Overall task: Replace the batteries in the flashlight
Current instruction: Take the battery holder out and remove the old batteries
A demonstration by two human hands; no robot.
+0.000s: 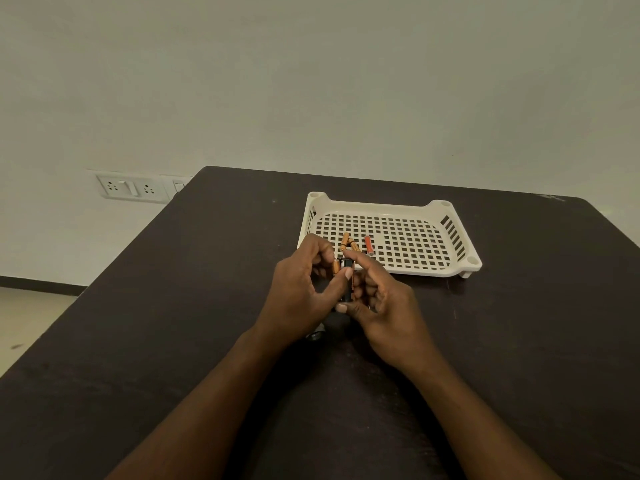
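Both hands meet over the middle of the dark worktop [173, 306], just in front of the white tray [460, 258]. The left hand [301, 299] and right hand [384, 306] have their fingers clamped together on a small black battery holder [347, 282] with orange batteries seated in it, held upright between them. Below the hands a dark flashlight part [317, 336] lies on the worktop. The perforated tray, near the far edge, holds two orange batteries [348, 242] and one red battery [369, 244]

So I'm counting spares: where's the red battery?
The red battery lies in the white tray, right of the orange batteries, beyond both hands.
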